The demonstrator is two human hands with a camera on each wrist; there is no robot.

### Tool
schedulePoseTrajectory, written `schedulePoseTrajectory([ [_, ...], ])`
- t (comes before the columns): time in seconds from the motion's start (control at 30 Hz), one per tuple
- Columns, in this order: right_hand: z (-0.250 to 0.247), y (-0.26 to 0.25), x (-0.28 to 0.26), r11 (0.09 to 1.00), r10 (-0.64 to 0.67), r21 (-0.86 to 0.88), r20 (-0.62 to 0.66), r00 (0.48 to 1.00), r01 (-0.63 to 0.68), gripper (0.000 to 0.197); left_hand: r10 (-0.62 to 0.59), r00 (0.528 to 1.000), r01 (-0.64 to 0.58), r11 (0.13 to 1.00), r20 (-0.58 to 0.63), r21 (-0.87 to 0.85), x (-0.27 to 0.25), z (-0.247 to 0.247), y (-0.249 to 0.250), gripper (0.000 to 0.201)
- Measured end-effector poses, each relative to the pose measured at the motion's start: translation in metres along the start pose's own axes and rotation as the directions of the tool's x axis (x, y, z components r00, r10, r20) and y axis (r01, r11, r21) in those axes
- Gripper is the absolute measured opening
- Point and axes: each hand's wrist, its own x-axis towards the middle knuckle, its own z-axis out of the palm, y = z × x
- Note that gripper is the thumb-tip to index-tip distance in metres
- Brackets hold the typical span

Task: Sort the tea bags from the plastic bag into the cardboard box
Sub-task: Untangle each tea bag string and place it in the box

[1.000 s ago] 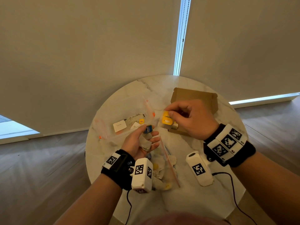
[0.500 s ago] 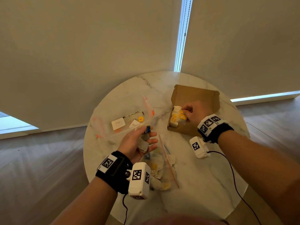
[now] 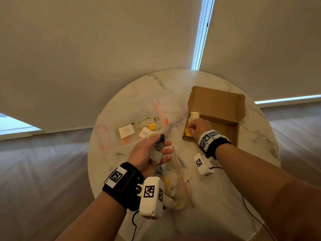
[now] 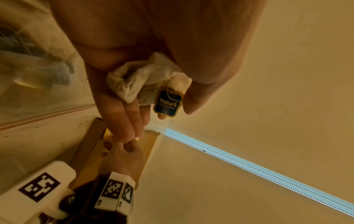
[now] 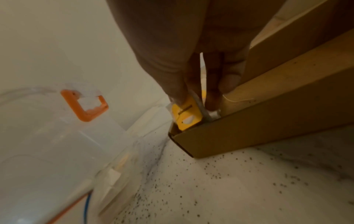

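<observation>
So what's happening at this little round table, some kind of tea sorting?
Yes. The person's right hand is tucking a yellow-tagged tea bag into the near corner of the open cardboard box, beside others already there. The left hand holds a blue-tagged tea bag above the plastic bag, which still contains more.

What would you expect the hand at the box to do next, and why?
Probably let go of the yellow-tagged tea bag and draw back. The right hand pinches it right at the near corner of the box, beside tea bags already there, so it seems placed. The left hand holds a blue-tagged tea bag, likely next.
</observation>
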Motion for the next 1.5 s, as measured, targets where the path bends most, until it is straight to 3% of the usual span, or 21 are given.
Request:
schedulePoseTrajectory([
  [0.1,0.004,0.001,0.005,0.999,0.033,-0.011,0.018,0.999,-0.033,0.018,0.000,1.000,0.000,1.000,0.002,-0.006,0.002,-0.001,-0.001,0.032],
  [0.27,0.004,0.008,0.009,0.996,0.077,-0.037,-0.062,0.995,-0.079,0.016,-0.004,1.000,0.004,1.000,0.007,-0.023,0.005,-0.002,-0.002,0.035],
  [0.37,-0.007,0.006,0.001,0.998,0.035,-0.043,-0.108,0.994,-0.040,0.018,-0.028,0.999,0.030,0.998,0.032,-0.058,0.005,0.000,-0.001,0.043],
  [0.47,-0.026,-0.013,-0.023,0.989,-0.103,0.089,-0.187,0.977,0.121,0.013,-0.034,0.997,0.040,0.996,0.073,-0.085,0.004,0.001,0.001,0.053],
  [0.57,-0.047,-0.043,-0.058,0.898,-0.341,0.229,-0.180,0.923,0.377,0.011,-0.039,0.993,0.048,0.996,0.112,-0.078,-0.001,0.004,0.002,0.062],
  [0.73,-0.063,-0.075,-0.114,0.770,-0.592,0.146,-0.198,0.781,0.620,0.008,-0.045,0.991,0.056,0.995,0.129,-0.088,-0.010,0.008,0.001,0.061],
  [0.87,-0.053,-0.085,-0.144,0.715,-0.698,0.052,-0.015,0.716,0.697,0.035,-0.012,0.987,0.039,0.986,0.162,-0.164,-0.023,0.015,0.004,0.056],
  [0.93,-0.045,-0.089,-0.146,0.750,-0.661,0.006,0.030,0.750,0.661,0.048,0.007,0.984,0.022,0.987,0.179,-0.157,-0.028,0.019,0.004,0.057],
  [1.0,-0.042,-0.092,-0.145,0.785,-0.619,0.022,-0.012,0.785,0.619,0.054,0.037,0.983,-0.011,0.989,0.178,-0.145,-0.031,0.022,0.002,0.060],
  [1.1,-0.042,-0.095,-0.147,0.820,-0.550,0.127,-0.092,0.830,0.558,0.033,0.078,0.981,-0.052,0.987,0.176,-0.151,-0.033,0.023,-0.002,0.063],
  [1.2,-0.041,-0.097,-0.153,0.850,-0.506,0.112,-0.100,0.857,0.515,0.016,0.102,0.976,-0.071,0.984,0.195,-0.162,-0.035,0.023,-0.004,0.056],
  [1.33,-0.046,-0.090,-0.158,0.863,-0.426,0.212,-0.183,0.886,0.459,0.011,0.104,0.984,-0.083,0.986,0.147,-0.143,-0.035,0.017,-0.006,0.036],
  [1.5,-0.061,-0.071,-0.162,0.847,-0.342,0.344,-0.233,0.910,0.406,0.012,0.093,0.994,-0.086,0.991,0.060,-0.098,-0.034,0.011,-0.005,0.036],
])
